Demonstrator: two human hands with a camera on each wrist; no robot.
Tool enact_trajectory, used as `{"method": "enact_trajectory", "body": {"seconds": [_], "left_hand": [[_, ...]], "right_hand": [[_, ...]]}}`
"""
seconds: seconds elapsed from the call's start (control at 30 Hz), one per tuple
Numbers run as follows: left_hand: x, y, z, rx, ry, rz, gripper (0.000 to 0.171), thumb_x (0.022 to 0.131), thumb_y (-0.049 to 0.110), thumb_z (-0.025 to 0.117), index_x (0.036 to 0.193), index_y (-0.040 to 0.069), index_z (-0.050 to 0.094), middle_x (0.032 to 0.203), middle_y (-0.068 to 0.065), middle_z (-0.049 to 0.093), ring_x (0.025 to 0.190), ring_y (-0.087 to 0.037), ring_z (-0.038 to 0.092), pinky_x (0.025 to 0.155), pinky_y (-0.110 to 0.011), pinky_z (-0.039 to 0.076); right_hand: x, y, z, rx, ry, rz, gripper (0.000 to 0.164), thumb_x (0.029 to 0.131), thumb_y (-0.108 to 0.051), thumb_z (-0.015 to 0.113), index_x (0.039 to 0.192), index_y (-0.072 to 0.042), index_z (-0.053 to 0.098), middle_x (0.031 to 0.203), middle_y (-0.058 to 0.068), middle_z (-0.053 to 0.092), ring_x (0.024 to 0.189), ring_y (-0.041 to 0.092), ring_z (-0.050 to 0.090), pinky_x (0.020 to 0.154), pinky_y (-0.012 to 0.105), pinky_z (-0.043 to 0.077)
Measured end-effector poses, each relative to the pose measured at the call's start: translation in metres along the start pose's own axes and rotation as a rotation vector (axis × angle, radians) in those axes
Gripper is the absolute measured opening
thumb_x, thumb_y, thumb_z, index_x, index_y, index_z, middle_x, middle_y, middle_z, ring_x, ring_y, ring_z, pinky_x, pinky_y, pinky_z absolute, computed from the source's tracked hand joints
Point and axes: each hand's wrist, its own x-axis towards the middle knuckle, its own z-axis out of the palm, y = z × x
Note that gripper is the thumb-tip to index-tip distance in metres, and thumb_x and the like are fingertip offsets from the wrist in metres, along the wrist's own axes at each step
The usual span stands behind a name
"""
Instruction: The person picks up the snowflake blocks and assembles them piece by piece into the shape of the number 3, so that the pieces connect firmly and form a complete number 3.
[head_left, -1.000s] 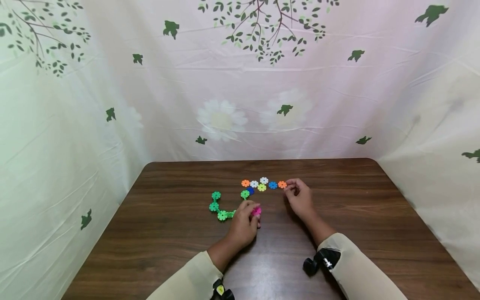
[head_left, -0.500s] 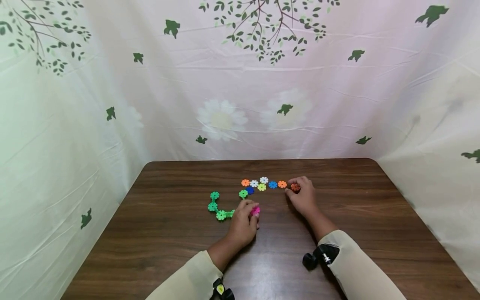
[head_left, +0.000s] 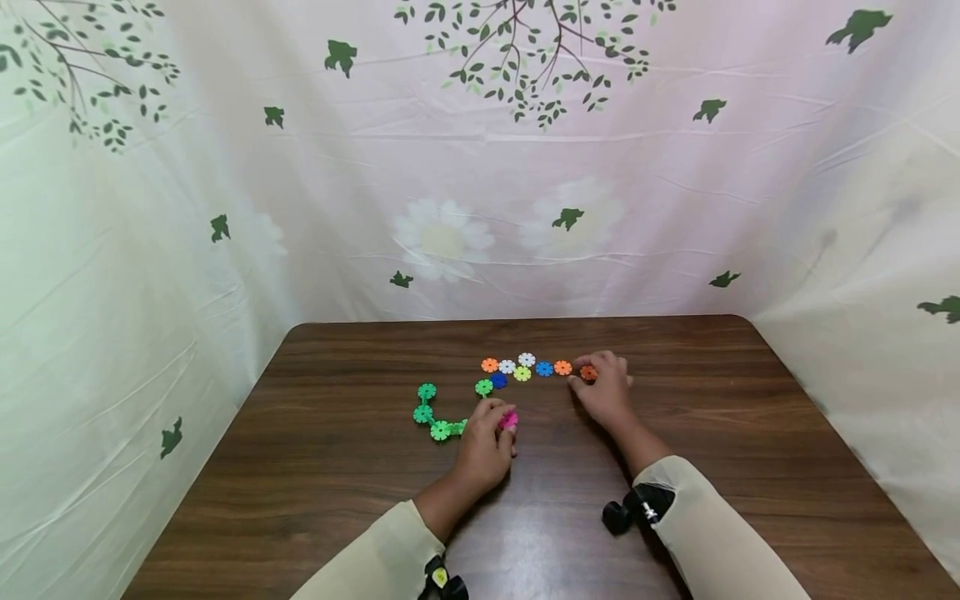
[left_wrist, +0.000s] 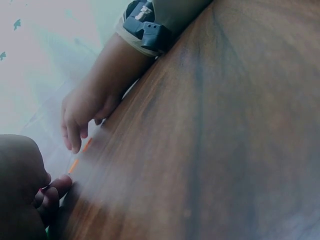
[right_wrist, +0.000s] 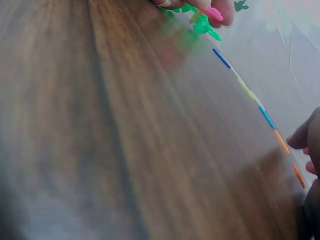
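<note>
In the head view my left hand (head_left: 482, 448) pinches a pink notched snowflake disc (head_left: 509, 419). A chain of green snowflake discs (head_left: 440, 430) extends leftward from behind that hand and bends away at its far end; its middle is hidden. My right hand (head_left: 606, 393) hovers with relaxed fingers at the right end of a row of loose discs. Partly beneath it lies a red-orange disc (head_left: 588, 372), with an orange disc (head_left: 562, 367) just left of the fingertips. From the right wrist, the orange disc (right_wrist: 282, 141) appears flat on the table near a fingertip.
Further left in the row are a blue disc (head_left: 543, 368), a yellow-green disc (head_left: 522, 373), white discs (head_left: 527, 359), another orange disc (head_left: 490, 365) and a dark blue disc (head_left: 498, 380). A printed curtain (head_left: 480, 183) hangs behind the brown table (head_left: 300, 500).
My right hand has shifted slightly right and away from the orange disc, and the red-orange disc has come into sight under it. My left hand and the green chain have edged slightly left.
</note>
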Motion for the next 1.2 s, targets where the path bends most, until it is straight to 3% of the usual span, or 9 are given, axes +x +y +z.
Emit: {"method": "enact_trajectory", "body": {"seconds": [0.27, 0.67, 1.07, 1.2], "left_hand": [[0.001, -0.001, 0.000, -0.021, -0.007, -0.007, 0.034, 0.108, 0.000, 0.063, 0.140, -0.008, 0.067, 0.136, -0.017, 0.063, 0.073, 0.005, 0.061, 0.079, -0.020, 0.061], [0.002, -0.001, -0.001, -0.068, -0.015, -0.017, 0.034, 0.108, -0.001, 0.062, 0.141, -0.008, 0.067, 0.136, -0.018, 0.062, 0.071, 0.005, 0.061, 0.070, -0.018, 0.060], [0.002, -0.001, -0.001, -0.079, -0.017, -0.033, 0.032, 0.108, -0.002, 0.063, 0.139, -0.007, 0.067, 0.135, -0.018, 0.062, 0.073, 0.001, 0.063, 0.070, -0.017, 0.060], [0.001, 0.000, -0.001, -0.089, -0.013, -0.026, 0.032, 0.108, -0.002, 0.063, 0.139, -0.008, 0.068, 0.135, -0.017, 0.063, 0.077, -0.005, 0.069, 0.071, -0.015, 0.060]], "right_hand": [[-0.003, -0.001, -0.006, -0.099, 0.011, 0.119, 0.038, 0.102, -0.017, 0.072, 0.130, 0.008, 0.071, 0.139, 0.030, 0.055, 0.136, 0.052, 0.040, 0.103, 0.068, 0.032], [-0.003, -0.003, -0.007, -0.097, 0.000, 0.139, 0.027, 0.101, -0.014, 0.070, 0.118, 0.006, 0.071, 0.135, 0.029, 0.060, 0.133, 0.049, 0.045, 0.101, 0.067, 0.032], [-0.011, -0.006, -0.006, -0.023, 0.002, 0.089, 0.018, 0.099, -0.011, 0.077, 0.114, -0.002, 0.072, 0.100, 0.018, 0.071, 0.098, 0.039, 0.065, 0.096, 0.060, 0.027], [-0.012, -0.005, -0.006, -0.026, 0.006, 0.081, 0.015, 0.100, -0.013, 0.078, 0.109, -0.002, 0.075, 0.096, 0.017, 0.073, 0.096, 0.039, 0.067, 0.098, 0.062, 0.027]]}}
